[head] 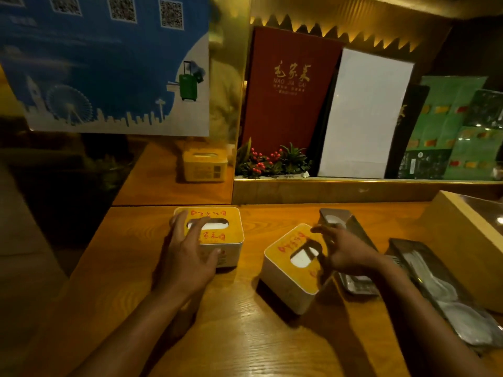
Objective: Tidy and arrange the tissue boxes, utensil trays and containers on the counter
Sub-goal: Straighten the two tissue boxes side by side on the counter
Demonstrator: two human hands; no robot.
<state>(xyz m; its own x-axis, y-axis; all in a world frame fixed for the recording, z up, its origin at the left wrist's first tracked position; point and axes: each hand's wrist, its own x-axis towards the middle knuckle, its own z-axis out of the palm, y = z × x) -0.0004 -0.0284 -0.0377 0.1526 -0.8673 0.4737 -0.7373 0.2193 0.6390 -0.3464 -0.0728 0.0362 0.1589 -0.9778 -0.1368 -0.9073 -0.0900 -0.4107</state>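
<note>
Two white tissue boxes with yellow lids stand on the wooden counter (245, 336). The left tissue box (230, 240) sits square near the back wall, and my left hand (187, 251) lies over its near left corner, fingers across the lid and thumb on its front side. The right tissue box (291, 270) is turned at an angle. My right hand (343, 251) hovers at its right edge with fingers spread, holding nothing that I can see. Behind that hand lies a dark utensil tray (353, 229); a second utensil tray (446, 292) with white packets lies further right.
A light wooden box (462, 240) stands at the right edge. A ledge behind the counter carries a red menu (288, 88), a white board (364, 115), green menus (446, 126) and a berry plant (269, 161). The mirrored left wall reflects a tissue box (204, 164).
</note>
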